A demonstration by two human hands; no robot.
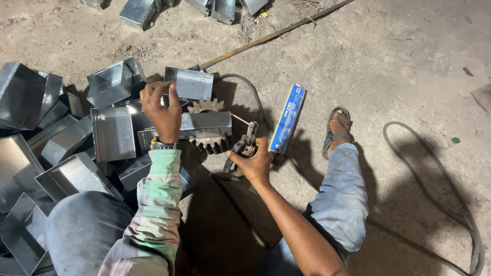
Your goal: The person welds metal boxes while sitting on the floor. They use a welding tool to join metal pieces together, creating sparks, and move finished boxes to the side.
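Observation:
My left hand (pixel 162 110) grips the upper edge of a shiny sheet-metal box (pixel 190 83) that rests near a second metal box (pixel 207 124) laid across a rusty toothed gear (pixel 207 143). My right hand (pixel 253 162) is closed around a welding electrode holder (pixel 244 148). A thin rod (pixel 240 119) sticks out of the holder, with its tip close to the box on the gear. A black cable runs from the holder across the floor.
Several open sheet-metal boxes (pixel 76 138) are piled at the left, more at the top (pixel 138 11). A blue electrode packet (pixel 287 118) lies by my sandalled foot (pixel 335 131). A long metal bar (pixel 276 33) and a looping hose (pixel 450 199) lie on the dirt floor.

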